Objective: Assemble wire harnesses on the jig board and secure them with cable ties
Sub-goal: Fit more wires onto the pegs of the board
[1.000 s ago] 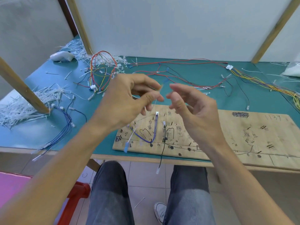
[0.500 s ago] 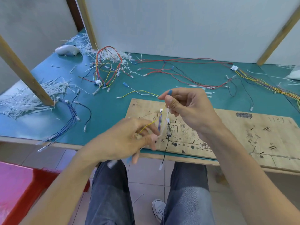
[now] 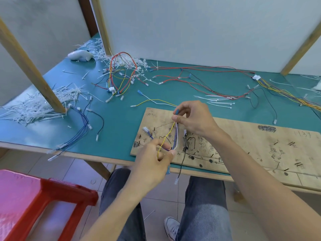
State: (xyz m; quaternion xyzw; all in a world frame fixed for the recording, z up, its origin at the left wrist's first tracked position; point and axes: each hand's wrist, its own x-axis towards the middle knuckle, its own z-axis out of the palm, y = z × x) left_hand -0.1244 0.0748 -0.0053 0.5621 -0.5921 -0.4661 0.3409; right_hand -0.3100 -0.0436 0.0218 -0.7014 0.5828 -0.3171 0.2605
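Observation:
The wooden jig board (image 3: 246,143) lies at the table's front edge, marked with pen lines and pegs. A short bundle of yellow, white and blue wires (image 3: 171,134) runs between my two hands above the board's left end. My right hand (image 3: 192,117) pinches the bundle's upper end, where a blue terminal sticks out above the thumb. My left hand (image 3: 154,162) grips the lower end at the board's front left corner. A black wire (image 3: 182,160) hangs from the board over the table edge. A white connector (image 3: 146,129) lies on the board's left part.
Loose white cable ties (image 3: 36,105) are heaped at the left around a slanted wooden post (image 3: 34,73). Red, yellow and black wire harnesses (image 3: 121,75) sprawl across the green table (image 3: 121,122). Blue wires (image 3: 81,129) lie at front left. A red stool (image 3: 43,197) stands below.
My hands have spread apart along the wires: the left one dropped toward the board's front corner, the right one stayed up holding the blue-tipped end. The view shifted slightly left.

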